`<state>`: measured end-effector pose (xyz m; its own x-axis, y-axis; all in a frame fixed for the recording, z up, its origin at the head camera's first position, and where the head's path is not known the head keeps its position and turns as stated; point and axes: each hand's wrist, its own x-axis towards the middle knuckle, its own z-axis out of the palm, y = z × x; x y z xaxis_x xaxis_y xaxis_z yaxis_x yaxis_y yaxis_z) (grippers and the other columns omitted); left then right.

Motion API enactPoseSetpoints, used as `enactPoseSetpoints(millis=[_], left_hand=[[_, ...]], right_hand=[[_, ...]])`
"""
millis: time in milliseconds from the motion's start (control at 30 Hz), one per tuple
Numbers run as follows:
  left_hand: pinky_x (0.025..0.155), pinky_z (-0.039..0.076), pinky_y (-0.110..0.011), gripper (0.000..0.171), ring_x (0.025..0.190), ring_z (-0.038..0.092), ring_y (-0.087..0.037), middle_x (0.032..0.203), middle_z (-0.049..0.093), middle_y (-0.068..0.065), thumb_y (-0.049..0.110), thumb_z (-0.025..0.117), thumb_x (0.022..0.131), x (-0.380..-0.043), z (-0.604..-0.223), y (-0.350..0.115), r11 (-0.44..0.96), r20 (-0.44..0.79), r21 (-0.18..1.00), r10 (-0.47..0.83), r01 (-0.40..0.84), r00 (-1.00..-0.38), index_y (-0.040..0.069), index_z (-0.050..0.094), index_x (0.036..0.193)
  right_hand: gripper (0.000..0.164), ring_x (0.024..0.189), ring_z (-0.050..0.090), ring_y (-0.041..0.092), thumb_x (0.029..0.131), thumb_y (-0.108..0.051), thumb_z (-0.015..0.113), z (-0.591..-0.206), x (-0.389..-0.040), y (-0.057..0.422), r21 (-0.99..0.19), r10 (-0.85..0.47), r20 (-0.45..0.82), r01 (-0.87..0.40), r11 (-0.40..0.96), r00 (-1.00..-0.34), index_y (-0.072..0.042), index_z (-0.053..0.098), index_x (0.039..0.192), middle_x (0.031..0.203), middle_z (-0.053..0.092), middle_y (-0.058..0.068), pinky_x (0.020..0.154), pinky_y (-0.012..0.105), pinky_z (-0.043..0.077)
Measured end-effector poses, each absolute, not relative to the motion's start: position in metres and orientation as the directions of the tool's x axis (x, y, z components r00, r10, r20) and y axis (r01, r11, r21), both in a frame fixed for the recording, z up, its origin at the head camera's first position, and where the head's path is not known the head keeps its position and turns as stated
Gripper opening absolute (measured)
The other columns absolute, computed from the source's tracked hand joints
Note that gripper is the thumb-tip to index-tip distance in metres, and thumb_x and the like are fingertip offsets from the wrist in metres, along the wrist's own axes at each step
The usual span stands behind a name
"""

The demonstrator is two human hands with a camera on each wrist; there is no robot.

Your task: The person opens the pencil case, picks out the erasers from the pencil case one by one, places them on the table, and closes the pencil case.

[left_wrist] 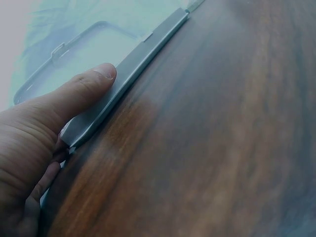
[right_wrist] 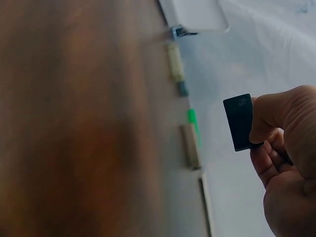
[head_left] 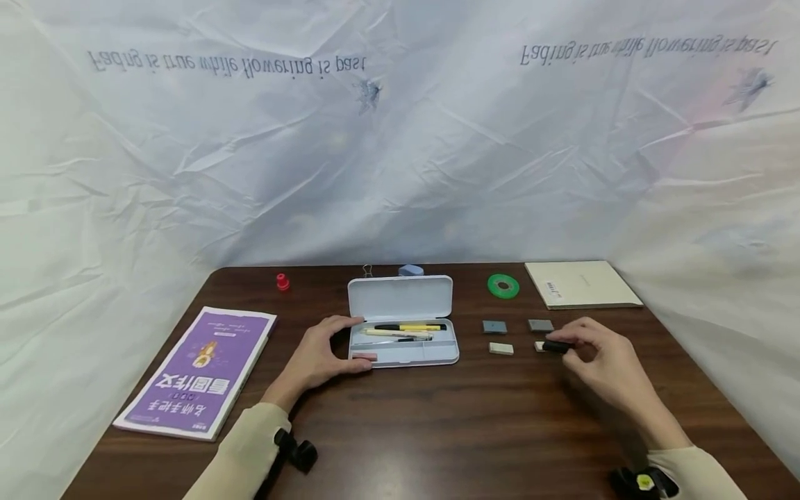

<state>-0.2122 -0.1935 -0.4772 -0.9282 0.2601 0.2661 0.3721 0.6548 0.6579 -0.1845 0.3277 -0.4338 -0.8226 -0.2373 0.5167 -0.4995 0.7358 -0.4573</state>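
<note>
A white pencil case (head_left: 400,297) stands with its lid raised, holding a yellow-and-black pen (head_left: 412,327), other pens and a pinkish eraser (head_left: 364,356). My left hand (head_left: 319,355) grips its left end, the thumb on the front wall in the left wrist view. Over the right side of the table, my right hand (head_left: 606,357) pinches a black eraser (right_wrist: 238,122) marked 4B between thumb and fingers. Below it a white eraser (head_left: 539,346) is partly hidden. Close by lie another white eraser (head_left: 501,348), a blue-grey eraser (head_left: 494,327) and a grey eraser (head_left: 540,326).
A purple book (head_left: 200,371) lies at the left, with a small red object (head_left: 282,282) beyond it. Behind the case are a binder clip (head_left: 367,271) and a blue object (head_left: 410,271). A green tape roll (head_left: 503,286) and a cream notebook (head_left: 582,284) are at the back right.
</note>
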Motion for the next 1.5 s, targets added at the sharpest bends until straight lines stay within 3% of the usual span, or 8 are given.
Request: enactPoseSetpoints(millis=[300,567,833,1067,1267,1500], left_hand=[[0.122,0.046,-0.061,0.086,0.147,0.057,-0.031,0.153,0.065,-0.004,0.054,0.101,0.079,-0.207,-0.476,-0.202,0.687,0.255,0.636,0.244,0.352,-0.936,0.027,0.069,0.154],[0.124,0.046,-0.055,0.087,0.146,0.058,-0.027,0.153,0.065,-0.005,0.054,0.100,0.080,-0.217,-0.470,-0.192,0.675,0.254,0.629,0.290,0.385,-0.923,0.025,0.068,0.155],[0.125,0.045,-0.055,0.085,0.147,0.057,-0.027,0.154,0.064,-0.005,0.051,0.101,0.081,-0.218,-0.470,-0.184,0.670,0.237,0.640,0.292,0.375,-0.926,0.026,0.068,0.155],[0.124,0.046,-0.056,0.084,0.147,0.058,-0.026,0.152,0.066,-0.004,0.051,0.102,0.079,-0.217,-0.471,-0.186,0.679,0.250,0.632,0.277,0.373,-0.928,0.027,0.070,0.154],[0.123,0.046,-0.057,0.085,0.148,0.057,-0.028,0.154,0.065,-0.004,0.056,0.099,0.081,-0.222,-0.472,-0.176,0.654,0.270,0.632,0.317,0.416,-0.909,0.028,0.068,0.156],[0.121,0.047,-0.062,0.084,0.146,0.059,-0.030,0.150,0.067,-0.002,0.050,0.104,0.077,-0.214,-0.476,-0.188,0.643,0.278,0.664,0.262,0.382,-0.924,0.026,0.072,0.150]], right_hand=[[0.050,0.086,0.058,0.005,0.086,0.014,0.082,-0.445,-0.192,0.331,-0.418,-0.321,0.471,-0.529,0.739,-0.821,-0.027,0.086,0.115,0.114,0.073,-0.009,0.072,0.013,0.043],[0.051,0.084,0.054,0.000,0.082,0.013,0.087,-0.445,-0.186,0.344,-0.403,-0.311,0.449,-0.500,0.767,-0.838,-0.028,0.086,0.111,0.112,0.073,-0.007,0.070,0.012,0.037],[0.060,0.102,0.056,-0.020,0.075,0.013,0.093,-0.441,-0.183,0.357,-0.362,-0.380,0.409,-0.530,0.767,-0.829,-0.034,0.082,0.110,0.112,0.076,-0.010,0.079,0.002,0.040],[0.058,0.093,0.064,-0.004,0.072,0.012,0.096,-0.438,-0.184,0.356,-0.340,-0.458,0.363,-0.573,0.745,-0.811,-0.034,0.079,0.103,0.107,0.072,-0.015,0.075,0.011,0.049],[0.054,0.091,0.066,-0.002,0.072,0.006,0.101,-0.433,-0.175,0.362,-0.309,-0.432,0.384,-0.555,0.773,-0.816,-0.034,0.079,0.101,0.105,0.072,-0.015,0.073,0.016,0.051],[0.042,0.095,0.073,0.007,0.084,-0.001,0.096,-0.424,-0.176,0.341,-0.408,-0.381,0.399,-0.533,0.741,-0.834,-0.023,0.080,0.116,0.113,0.075,-0.010,0.081,0.015,0.056]])
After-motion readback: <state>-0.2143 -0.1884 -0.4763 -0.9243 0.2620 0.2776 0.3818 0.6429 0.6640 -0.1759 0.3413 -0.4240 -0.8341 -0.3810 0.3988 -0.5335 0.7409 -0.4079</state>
